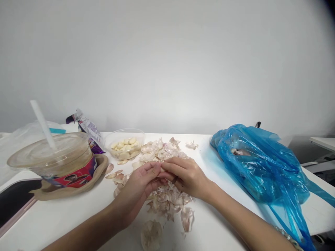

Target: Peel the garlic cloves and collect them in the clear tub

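My left hand (140,184) and my right hand (187,176) meet over the middle of the white table (222,167), fingers curled and pinched together on a small thing hidden between the fingertips. Under and around them lies a heap of papery garlic skins (167,200). A clear bowl (125,143) with several peeled garlic cloves stands just behind, left of the hands. A few unpeeled cloves (115,175) lie on the table left of my left hand.
A lidded drink cup (60,160) with a white straw stands at the left on a brown holder. A dark phone or tablet (14,204) lies at the left edge. A crumpled blue plastic bag (261,164) fills the right side. A snack packet (89,130) sits behind the cup.
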{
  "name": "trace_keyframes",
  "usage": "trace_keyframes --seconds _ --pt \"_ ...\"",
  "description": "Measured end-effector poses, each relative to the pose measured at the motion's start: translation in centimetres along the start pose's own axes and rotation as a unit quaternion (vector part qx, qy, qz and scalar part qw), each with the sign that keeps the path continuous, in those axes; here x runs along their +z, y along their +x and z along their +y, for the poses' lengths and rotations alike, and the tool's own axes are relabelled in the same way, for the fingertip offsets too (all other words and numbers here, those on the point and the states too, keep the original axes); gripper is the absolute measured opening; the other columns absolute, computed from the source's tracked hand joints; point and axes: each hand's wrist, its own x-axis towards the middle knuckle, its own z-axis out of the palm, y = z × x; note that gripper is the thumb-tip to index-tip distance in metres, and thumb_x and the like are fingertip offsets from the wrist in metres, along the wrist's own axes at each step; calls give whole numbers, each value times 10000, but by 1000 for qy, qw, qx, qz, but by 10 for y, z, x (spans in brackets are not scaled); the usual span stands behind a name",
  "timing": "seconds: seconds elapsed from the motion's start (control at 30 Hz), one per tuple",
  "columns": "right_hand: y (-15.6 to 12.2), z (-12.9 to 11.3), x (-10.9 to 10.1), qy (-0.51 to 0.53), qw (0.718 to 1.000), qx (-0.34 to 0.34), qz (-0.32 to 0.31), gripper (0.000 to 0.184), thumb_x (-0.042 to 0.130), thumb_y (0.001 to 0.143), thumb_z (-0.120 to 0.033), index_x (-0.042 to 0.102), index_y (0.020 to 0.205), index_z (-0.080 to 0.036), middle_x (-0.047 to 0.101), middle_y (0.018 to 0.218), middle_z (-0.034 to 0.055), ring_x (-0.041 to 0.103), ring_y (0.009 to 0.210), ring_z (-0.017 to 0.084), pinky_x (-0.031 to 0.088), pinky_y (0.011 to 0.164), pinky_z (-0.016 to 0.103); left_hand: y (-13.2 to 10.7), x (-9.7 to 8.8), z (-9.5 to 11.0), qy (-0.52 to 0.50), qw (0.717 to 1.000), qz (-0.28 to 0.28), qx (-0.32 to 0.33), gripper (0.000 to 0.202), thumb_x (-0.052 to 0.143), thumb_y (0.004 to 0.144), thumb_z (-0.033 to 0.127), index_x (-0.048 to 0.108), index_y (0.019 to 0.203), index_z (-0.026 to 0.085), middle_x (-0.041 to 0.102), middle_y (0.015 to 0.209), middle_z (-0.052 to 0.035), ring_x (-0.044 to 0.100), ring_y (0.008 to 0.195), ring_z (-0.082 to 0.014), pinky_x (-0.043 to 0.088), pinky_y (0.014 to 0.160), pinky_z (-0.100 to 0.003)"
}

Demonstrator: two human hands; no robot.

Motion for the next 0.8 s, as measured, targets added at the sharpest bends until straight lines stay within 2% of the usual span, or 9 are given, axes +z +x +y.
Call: trace_keyframes --seconds 0.47,0.8 --pt "0 0 1 9 1000 3 8 210 458 878 -205 528 1069 -155 626 927 71 598 764 136 495 620 235 -1 -1 -2 -32 999 3 -11 179 492 827 275 615 814 146 619 764 -29 546 753 -119 456 776 -255" --pt "0 -7 -2 -22 1000 -12 11 152 457 880 -239 566 943 -154 619 845 63 590 709 128 476 581 228 -3 4 -1 -89 996 -3 -29 120 487 819 178 596 797 134 562 720 -8 508 659 -86 458 692 -223"
